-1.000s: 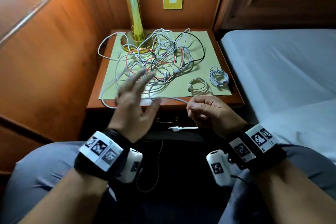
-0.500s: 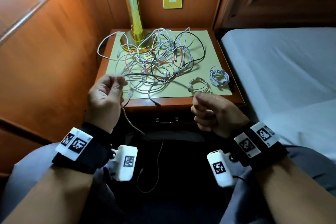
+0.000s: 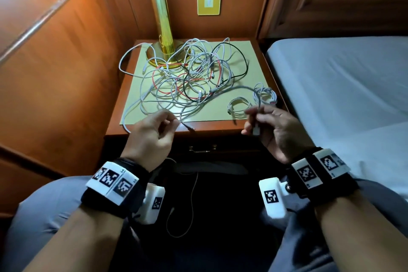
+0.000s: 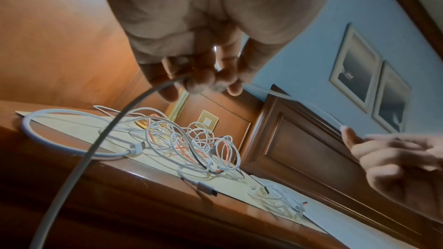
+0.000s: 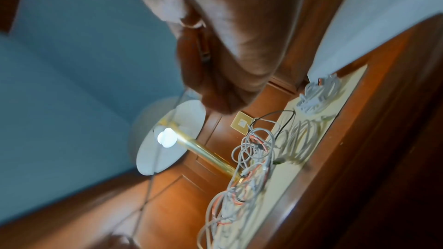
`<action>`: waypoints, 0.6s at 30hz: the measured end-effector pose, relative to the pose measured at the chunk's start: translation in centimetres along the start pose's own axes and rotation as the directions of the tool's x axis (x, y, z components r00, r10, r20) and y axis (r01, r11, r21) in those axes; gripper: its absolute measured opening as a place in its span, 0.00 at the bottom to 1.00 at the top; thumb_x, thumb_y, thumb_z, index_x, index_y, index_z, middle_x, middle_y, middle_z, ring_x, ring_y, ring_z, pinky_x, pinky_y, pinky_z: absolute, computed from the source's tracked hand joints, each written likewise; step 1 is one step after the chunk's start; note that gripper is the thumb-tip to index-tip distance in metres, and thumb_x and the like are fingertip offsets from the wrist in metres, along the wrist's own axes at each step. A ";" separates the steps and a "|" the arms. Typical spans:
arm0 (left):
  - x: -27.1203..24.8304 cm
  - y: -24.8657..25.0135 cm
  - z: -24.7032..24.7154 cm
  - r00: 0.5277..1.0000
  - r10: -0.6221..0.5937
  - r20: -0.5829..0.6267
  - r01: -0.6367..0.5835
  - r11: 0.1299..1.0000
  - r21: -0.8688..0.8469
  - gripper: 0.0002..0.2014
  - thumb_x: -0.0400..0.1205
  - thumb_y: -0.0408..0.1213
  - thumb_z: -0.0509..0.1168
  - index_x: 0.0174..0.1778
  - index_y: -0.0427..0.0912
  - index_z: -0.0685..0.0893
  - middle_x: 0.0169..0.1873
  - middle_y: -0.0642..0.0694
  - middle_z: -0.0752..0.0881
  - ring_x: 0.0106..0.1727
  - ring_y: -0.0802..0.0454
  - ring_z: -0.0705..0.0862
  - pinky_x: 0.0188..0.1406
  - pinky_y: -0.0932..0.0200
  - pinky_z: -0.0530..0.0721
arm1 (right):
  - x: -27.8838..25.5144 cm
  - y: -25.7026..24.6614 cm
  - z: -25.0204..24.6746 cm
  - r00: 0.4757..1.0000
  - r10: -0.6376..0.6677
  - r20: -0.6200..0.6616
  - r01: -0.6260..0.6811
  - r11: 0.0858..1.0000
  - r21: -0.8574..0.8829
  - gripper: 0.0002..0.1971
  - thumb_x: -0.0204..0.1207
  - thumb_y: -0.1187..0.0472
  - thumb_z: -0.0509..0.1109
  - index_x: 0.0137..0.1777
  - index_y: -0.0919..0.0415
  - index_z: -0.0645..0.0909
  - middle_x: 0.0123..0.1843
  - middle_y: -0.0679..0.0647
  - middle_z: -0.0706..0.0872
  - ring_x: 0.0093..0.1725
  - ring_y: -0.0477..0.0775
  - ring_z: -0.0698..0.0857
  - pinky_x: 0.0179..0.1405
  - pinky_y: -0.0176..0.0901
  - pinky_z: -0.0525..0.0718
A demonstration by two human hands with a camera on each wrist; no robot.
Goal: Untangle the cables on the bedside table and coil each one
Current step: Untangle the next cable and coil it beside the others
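Observation:
A tangle of white, red and black cables [image 3: 187, 77] lies on the bedside table [image 3: 220, 130], also in the left wrist view as the tangle [image 4: 191, 143]. Two coiled white cables sit at the front right: one coil [image 3: 238, 108], the other coil [image 3: 265, 95]. My left hand [image 3: 171, 120] hovers at the table's front edge and pinches a white cable [image 4: 100, 139] between thumb and fingertips [image 4: 203, 84]. My right hand [image 3: 251, 117], just in front of the coils, grips a white cable whose plug [image 3: 256, 131] hangs below the fingers. A strand runs between both hands.
A brass lamp [image 3: 163, 17] stands at the table's back left, cables looped round its base. A yellow mat [image 3: 249, 66] covers the tabletop. A bed [image 3: 342, 84] lies to the right, wood panelling [image 3: 55, 73] to the left. A thin wire [image 3: 192, 205] hangs between my knees.
My left hand, open over the tangle a second ago, drew back pinching a cable and now sits at the front edge. The right hand rose toward the coils with its cable.

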State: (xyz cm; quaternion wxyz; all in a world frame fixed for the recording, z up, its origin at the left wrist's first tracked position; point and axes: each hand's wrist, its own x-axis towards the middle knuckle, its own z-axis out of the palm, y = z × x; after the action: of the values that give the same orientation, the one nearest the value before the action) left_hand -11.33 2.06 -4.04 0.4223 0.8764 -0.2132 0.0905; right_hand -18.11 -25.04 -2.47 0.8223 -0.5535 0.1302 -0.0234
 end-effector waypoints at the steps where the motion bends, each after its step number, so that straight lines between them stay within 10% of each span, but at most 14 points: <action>1: -0.3 0.4 0.5 0.997 0.076 0.006 -0.076 0.997 0.022 0.05 0.83 0.36 0.70 0.41 0.45 0.85 0.31 0.53 0.82 0.32 0.57 0.78 0.36 0.59 0.78 | -0.1 0.3 0.4 1.000 -0.005 0.012 0.006 0.997 -0.078 0.16 0.81 0.79 0.52 0.48 0.70 0.82 0.35 0.61 0.79 0.32 0.53 0.79 0.36 0.43 0.85; 6: -1.3 1.4 2.7 0.981 0.184 0.054 -0.188 0.977 0.098 0.05 0.78 0.39 0.70 0.39 0.42 0.87 0.31 0.50 0.86 0.34 0.50 0.82 0.37 0.59 0.78 | 0.2 1.7 1.0 0.997 -0.040 0.066 0.058 0.957 -0.286 0.17 0.75 0.70 0.58 0.59 0.66 0.84 0.33 0.55 0.79 0.28 0.48 0.67 0.29 0.40 0.63; 13: 0.1 0.2 1.5 0.964 -0.217 -0.154 0.219 0.976 -0.004 0.08 0.83 0.41 0.70 0.39 0.45 0.83 0.31 0.53 0.83 0.31 0.62 0.78 0.33 0.65 0.74 | 0.7 1.4 0.0 0.995 0.015 -0.094 -0.049 0.926 -0.374 0.15 0.78 0.75 0.56 0.48 0.63 0.83 0.24 0.51 0.74 0.25 0.50 0.66 0.27 0.43 0.67; 18: 0.8 -0.6 -0.3 0.924 -0.258 -0.283 0.277 0.960 0.027 0.09 0.82 0.39 0.70 0.37 0.42 0.82 0.28 0.52 0.81 0.30 0.50 0.78 0.33 0.58 0.74 | 0.1 0.5 -0.6 0.964 0.157 0.215 -0.069 0.928 -0.365 0.18 0.78 0.51 0.62 0.49 0.66 0.84 0.25 0.52 0.71 0.25 0.51 0.66 0.27 0.44 0.72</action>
State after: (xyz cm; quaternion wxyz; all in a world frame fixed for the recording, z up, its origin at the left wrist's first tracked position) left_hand -10.37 2.37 -3.98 0.4267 0.8896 -0.0271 0.1606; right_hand -18.17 -25.40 -3.13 0.7186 -0.6828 0.0638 0.1152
